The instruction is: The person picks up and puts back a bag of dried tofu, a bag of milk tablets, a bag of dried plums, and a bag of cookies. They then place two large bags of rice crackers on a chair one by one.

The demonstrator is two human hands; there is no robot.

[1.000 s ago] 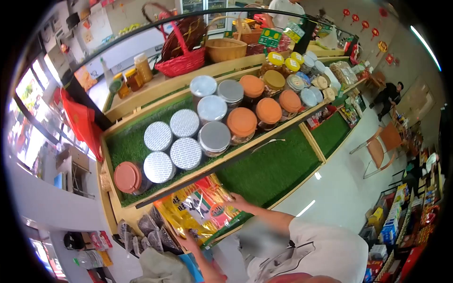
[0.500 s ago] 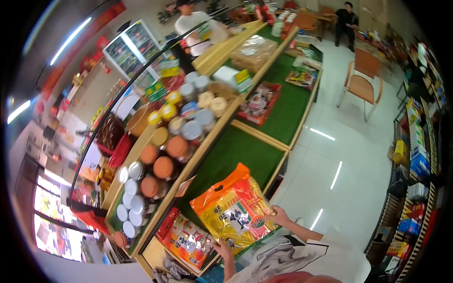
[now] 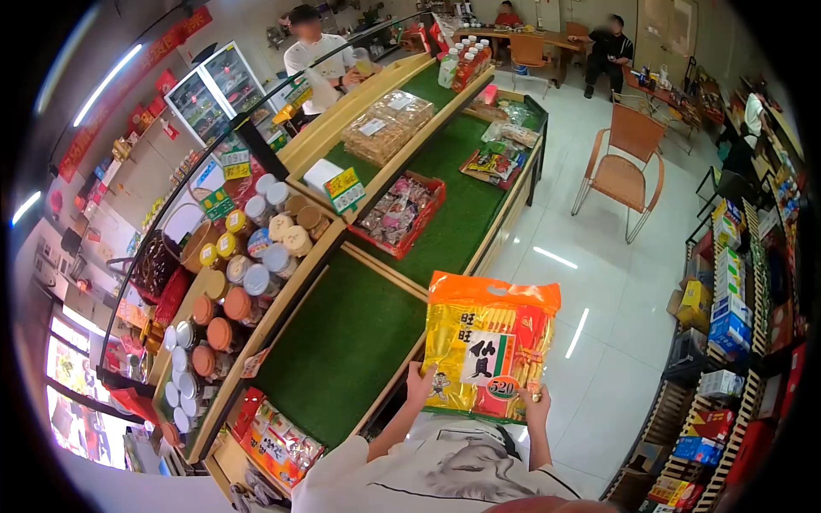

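I hold a large yellow and orange bag of rice crackers [image 3: 489, 355] upright in front of my body, its printed front and orange handle strip showing. My left hand [image 3: 418, 385] is closed on the bag's lower left edge. At the lower right corner, my right hand [image 3: 535, 403] grips it, with the thumb on the front. Some fingers of both hands are hidden behind the bag. Left of it lies the green-lined display shelf [image 3: 333, 333]. More orange and red snack bags [image 3: 278, 440] lie at that shelf's near end.
Jars with lids [image 3: 227, 321] crowd the upper shelf. A red tray of small packets [image 3: 402, 214] sits farther along. A wicker chair [image 3: 629, 167] stands on the tiled floor, with stocked racks [image 3: 731, 316] at right. One person [image 3: 321, 64] stands behind the shelves; others sit at the back.
The bag has moved right, away from the shelf, and turned from tilted to upright. Both hands have moved with it, still gripping it. My view has turned too.
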